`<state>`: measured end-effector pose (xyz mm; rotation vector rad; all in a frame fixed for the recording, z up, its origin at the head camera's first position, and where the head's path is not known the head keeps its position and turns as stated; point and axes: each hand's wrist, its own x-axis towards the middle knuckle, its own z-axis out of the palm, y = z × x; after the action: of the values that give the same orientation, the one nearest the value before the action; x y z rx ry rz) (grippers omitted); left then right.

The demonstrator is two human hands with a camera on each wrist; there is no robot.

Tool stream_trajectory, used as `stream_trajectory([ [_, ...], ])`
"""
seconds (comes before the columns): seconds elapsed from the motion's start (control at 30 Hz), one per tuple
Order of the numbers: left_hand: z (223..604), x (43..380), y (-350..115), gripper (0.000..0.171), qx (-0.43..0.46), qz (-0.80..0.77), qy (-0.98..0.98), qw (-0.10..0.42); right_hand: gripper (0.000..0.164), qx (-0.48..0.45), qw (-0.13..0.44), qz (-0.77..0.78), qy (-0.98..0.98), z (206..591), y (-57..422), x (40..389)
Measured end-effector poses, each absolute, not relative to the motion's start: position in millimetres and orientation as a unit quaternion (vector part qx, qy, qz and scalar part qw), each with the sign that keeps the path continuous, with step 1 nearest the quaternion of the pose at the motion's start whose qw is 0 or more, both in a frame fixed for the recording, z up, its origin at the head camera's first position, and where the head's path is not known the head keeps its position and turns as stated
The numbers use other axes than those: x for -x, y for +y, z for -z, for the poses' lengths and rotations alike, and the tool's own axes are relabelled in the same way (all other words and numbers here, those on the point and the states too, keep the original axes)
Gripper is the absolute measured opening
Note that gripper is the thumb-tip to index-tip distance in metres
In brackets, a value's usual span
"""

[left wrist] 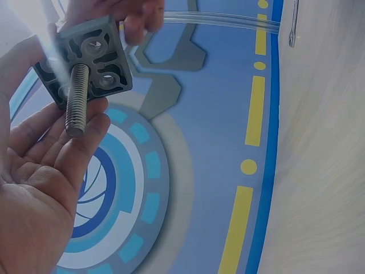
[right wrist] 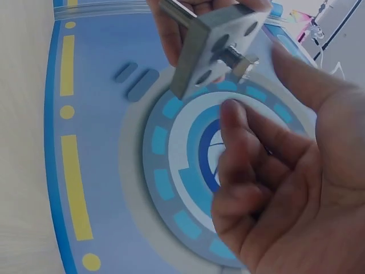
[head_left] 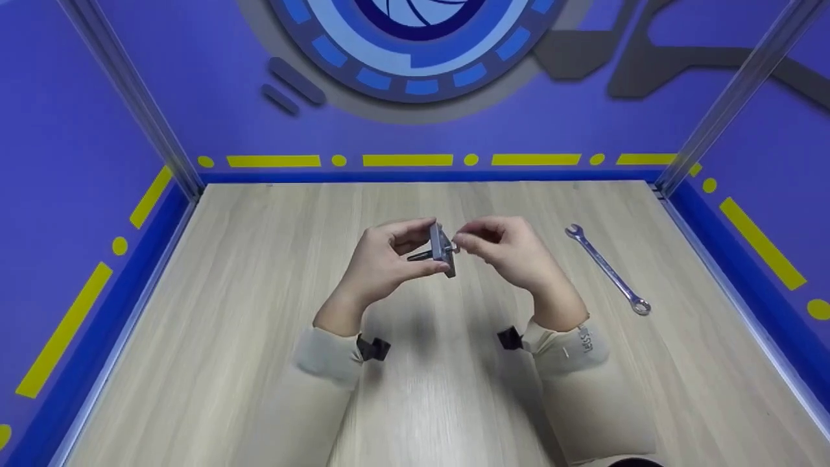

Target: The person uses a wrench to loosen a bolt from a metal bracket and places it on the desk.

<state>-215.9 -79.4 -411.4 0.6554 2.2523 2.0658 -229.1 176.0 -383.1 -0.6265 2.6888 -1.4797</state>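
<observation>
My left hand [head_left: 382,263] grips a small square grey plate [left wrist: 117,63] by its edges, thumb on one side and fingers on the other, raised above the table. The plate has holes near its corners and a ribbed face toward my left palm. A bolt [left wrist: 77,105] passes through its middle, the threaded shank sticking out on the palm side. Its bolt head [right wrist: 245,67] stands a little off the smooth face. My right hand [head_left: 515,253] is at that head, thumb and bent fingers spread around it, with a gap showing between index fingertip and head in the right wrist view.
A combination wrench [head_left: 606,269] lies on the wood-grain table [head_left: 259,324], right of my right hand. Blue printed panels [head_left: 415,139] enclose the table at the back and both sides, with metal posts [head_left: 139,104] at the corners.
</observation>
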Motion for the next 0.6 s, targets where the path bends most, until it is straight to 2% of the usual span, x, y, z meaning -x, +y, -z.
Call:
stream_trajectory([
  [0.1,411.4,215.9,-79.0,0.076,-0.21,-0.658,0.723,0.006,0.042,0.178,0.011,0.465,0.867,383.3,174.1,229.7],
  [0.2,411.0,215.8,-78.4,0.076,-0.216,-0.653,0.726,0.004,0.05,0.173,0.023,0.464,0.868,383.6,172.6,229.7],
  [0.3,410.5,215.4,-78.1,0.077,-0.22,-0.651,0.726,0.001,0.046,0.176,0.034,0.473,0.863,383.8,172.2,229.8],
  [0.47,410.9,215.9,-78.3,0.076,-0.216,-0.657,0.723,0.005,0.021,0.191,0.048,0.509,0.838,383.8,173.1,230.3],
  [0.6,411.8,216.0,-79.0,0.075,-0.21,-0.662,0.72,0.012,0.024,0.209,0.05,0.533,0.818,384.3,174.3,230.3],
])
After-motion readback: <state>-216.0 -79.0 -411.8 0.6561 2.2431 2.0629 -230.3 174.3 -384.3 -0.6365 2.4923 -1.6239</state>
